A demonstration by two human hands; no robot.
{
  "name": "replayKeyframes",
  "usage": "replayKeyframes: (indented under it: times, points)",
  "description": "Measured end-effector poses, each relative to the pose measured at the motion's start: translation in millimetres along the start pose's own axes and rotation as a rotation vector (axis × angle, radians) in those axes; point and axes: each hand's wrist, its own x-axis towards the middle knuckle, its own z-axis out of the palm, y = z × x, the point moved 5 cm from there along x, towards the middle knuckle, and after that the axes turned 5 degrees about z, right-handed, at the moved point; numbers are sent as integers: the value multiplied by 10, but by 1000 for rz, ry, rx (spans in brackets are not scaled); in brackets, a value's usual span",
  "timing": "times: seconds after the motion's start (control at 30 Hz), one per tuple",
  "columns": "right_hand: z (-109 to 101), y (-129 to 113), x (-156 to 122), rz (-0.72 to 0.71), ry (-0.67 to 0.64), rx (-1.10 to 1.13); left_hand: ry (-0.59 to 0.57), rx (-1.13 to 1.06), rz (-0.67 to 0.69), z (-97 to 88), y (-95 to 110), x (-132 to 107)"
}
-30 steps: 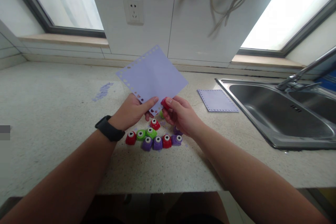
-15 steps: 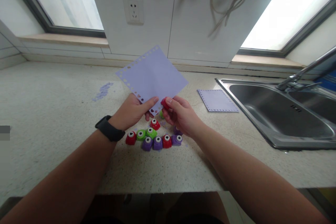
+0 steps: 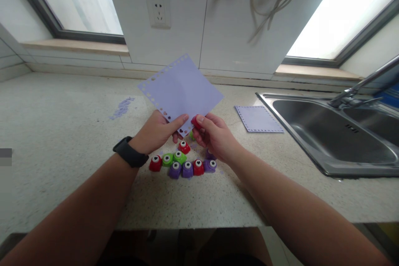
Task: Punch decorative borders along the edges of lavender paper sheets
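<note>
My left hand (image 3: 157, 132) pinches the lower edge of a lilac paper sheet (image 3: 182, 89) held tilted above the counter; small shapes are punched along its edges. My right hand (image 3: 212, 136) is closed on a small red craft punch (image 3: 195, 121) set against the sheet's bottom edge. A black watch (image 3: 130, 152) sits on my left wrist. Below the hands lie several small red, green and purple punches (image 3: 183, 166) in a loose row on the counter.
A second lilac sheet (image 3: 258, 119) with punched borders lies flat to the right, beside a steel sink (image 3: 336, 137) with a tap (image 3: 361, 85). Lilac paper scraps (image 3: 122, 108) are scattered at the left. A wall socket (image 3: 158, 12) and hanging cord (image 3: 274, 4) are behind.
</note>
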Motion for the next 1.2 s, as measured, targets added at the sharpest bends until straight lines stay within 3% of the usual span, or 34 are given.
replayKeyframes:
  times: [0.67, 1.2]
  points:
    - [-14, -63, -48, -41, 84, -73, 29, -8, -29, 52, -1, -27]
    - [-25, -95, -19, -145, 45, -103, 53, 11, -61, 77, 51, -78]
